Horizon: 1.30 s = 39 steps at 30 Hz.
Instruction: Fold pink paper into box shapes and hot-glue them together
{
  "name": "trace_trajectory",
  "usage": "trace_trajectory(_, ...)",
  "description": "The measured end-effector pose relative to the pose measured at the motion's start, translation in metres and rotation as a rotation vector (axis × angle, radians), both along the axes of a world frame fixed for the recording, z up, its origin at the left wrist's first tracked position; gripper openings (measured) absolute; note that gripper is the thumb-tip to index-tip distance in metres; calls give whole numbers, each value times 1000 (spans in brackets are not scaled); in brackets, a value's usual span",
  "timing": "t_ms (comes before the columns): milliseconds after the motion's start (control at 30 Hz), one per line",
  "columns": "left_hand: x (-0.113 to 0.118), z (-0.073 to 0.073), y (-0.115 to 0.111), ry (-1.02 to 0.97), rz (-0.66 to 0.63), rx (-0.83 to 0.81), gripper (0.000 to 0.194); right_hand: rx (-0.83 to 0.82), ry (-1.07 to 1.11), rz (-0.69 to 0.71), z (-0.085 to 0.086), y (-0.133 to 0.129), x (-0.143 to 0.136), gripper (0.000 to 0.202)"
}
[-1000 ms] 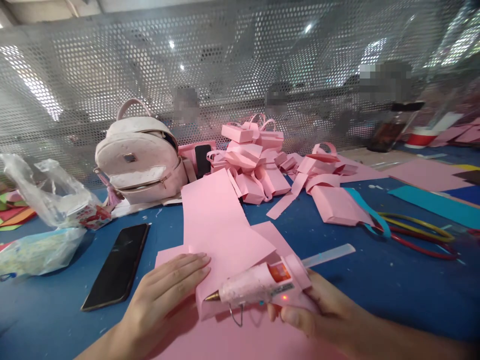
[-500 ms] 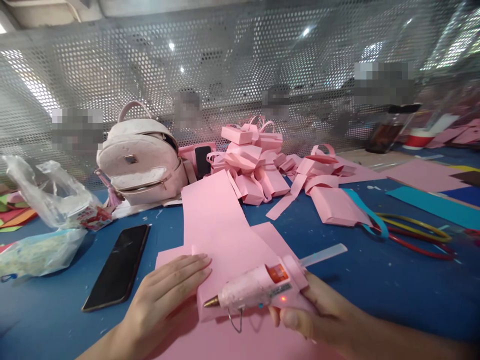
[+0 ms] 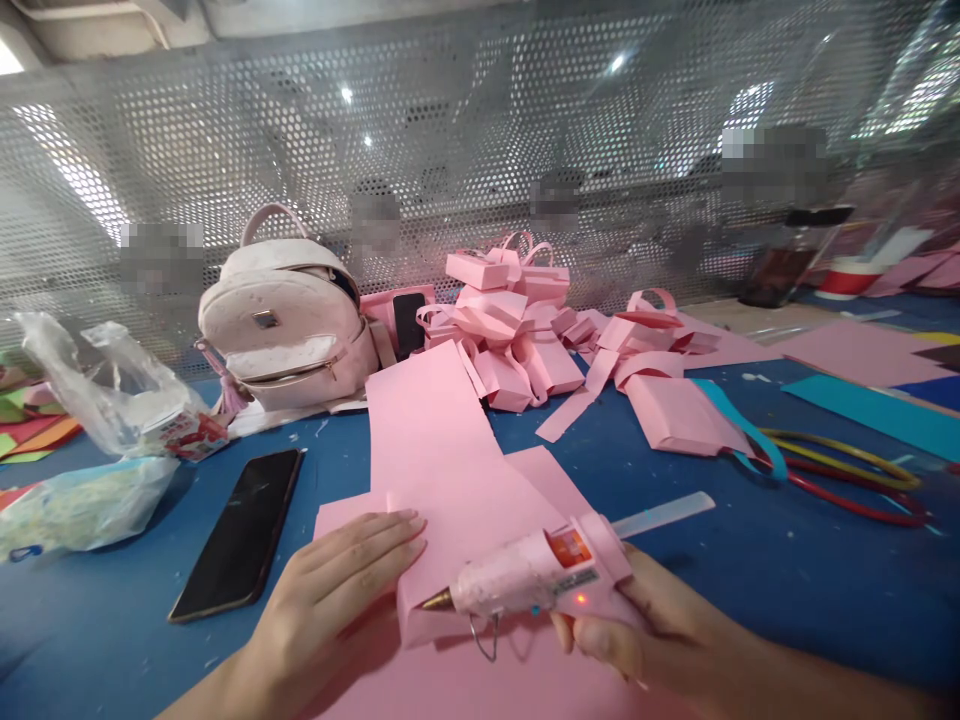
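My right hand [image 3: 637, 625] is wrapped round the handle of a pink glue gun [image 3: 517, 575], whose red light is lit and whose clear glue stick pokes out at the back. The brass nozzle points left, over the near folded edge of a long pink paper piece [image 3: 435, 430]. My left hand [image 3: 349, 575] lies with fingers stretched out on the left side of that paper, just left of the nozzle. Under both hands is a larger pink sheet [image 3: 480, 690].
Left of my hands are a black phone [image 3: 238, 535] and plastic bags [image 3: 94, 505]. Behind stand a pale backpack [image 3: 289, 325] and a pile of pink paper bags [image 3: 502, 320]. Blue strips [image 3: 877, 415] and coloured hoops [image 3: 847, 490] are on the right.
The glue gun in my right hand has shifted slightly to the right, its nozzle a little farther from my left hand. My left hand stays on the paper. The view has shifted slightly.
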<state>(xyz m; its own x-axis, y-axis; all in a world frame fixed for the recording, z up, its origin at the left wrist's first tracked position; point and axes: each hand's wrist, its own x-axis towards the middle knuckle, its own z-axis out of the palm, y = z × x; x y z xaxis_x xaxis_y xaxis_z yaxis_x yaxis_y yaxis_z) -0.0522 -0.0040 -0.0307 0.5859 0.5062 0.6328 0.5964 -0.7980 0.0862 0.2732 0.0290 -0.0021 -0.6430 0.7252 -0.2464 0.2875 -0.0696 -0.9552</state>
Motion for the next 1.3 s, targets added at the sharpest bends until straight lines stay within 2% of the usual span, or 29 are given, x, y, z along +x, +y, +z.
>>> trace_trajectory(133,1,1,0,-3,-2,12,35,28,78,34,-9,-1,0,53)
trace_trajectory(267,0,1,0,-12,-9,9,37,15,57,26,-15,-2,2,52)
trace_trajectory(500,1,2,1,-30,-10,1,37,-14,88,34,-11,-5,-3,49)
trace_trajectory(800,0,0,0,-18,-14,-7,37,14,152,69,-16,-2,-4,47)
trace_trajectory(1100,3,3,1,-36,-12,2,36,77,127,62,1,-2,-9,53)
trace_trajectory(1300,1,1,0,-19,-11,5,36,40,61,42,-12,-2,-1,56)
